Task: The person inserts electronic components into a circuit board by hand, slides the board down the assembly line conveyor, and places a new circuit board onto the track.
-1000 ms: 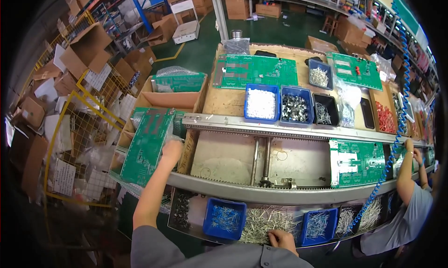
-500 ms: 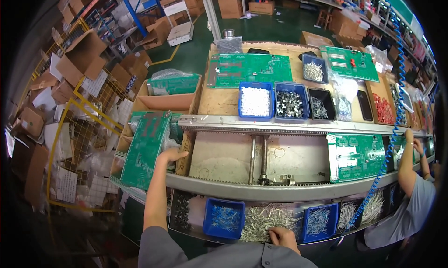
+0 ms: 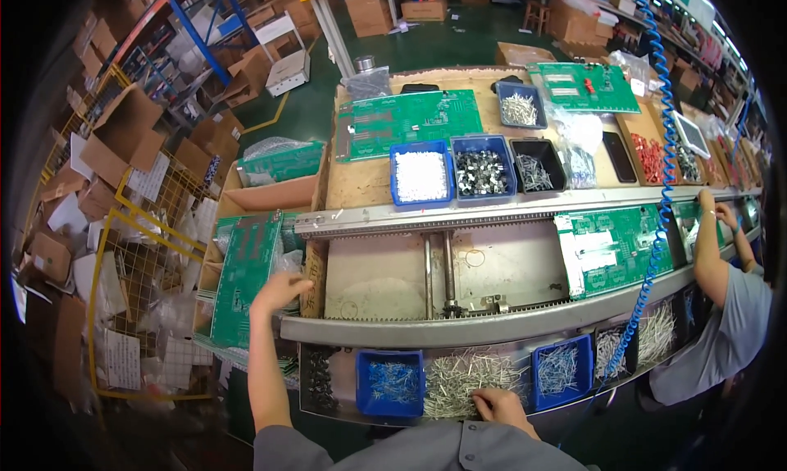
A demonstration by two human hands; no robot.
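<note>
My left hand (image 3: pixel 281 291) is beside the right edge of a long green circuit board (image 3: pixel 244 278), which leans at a slant on a cardboard box. Its fingers stretch right toward the box's brown side wall (image 3: pixel 314 278), and nothing shows in them. My right hand (image 3: pixel 502 408) is low over a heap of thin silver component leads (image 3: pixel 463 382) in the front tray. Its fingertips are pinched together at the edge of the heap; whatever they hold is too small or hidden.
Blue bins of blue-bodied parts (image 3: pixel 392 382) flank the heap. Behind, a conveyor rail (image 3: pixel 459 327) carries another green board (image 3: pixel 615 254). Bins of white parts (image 3: pixel 420 176) and black parts (image 3: pixel 482 172) stand beyond. A blue coiled hose (image 3: pixel 666 143) hangs before a co-worker's arm (image 3: pixel 713 254).
The whole view has shifted, so the bench sits further left. My left hand has moved slightly left with its fingers over the box edge. My right hand remains at the silver leads.
</note>
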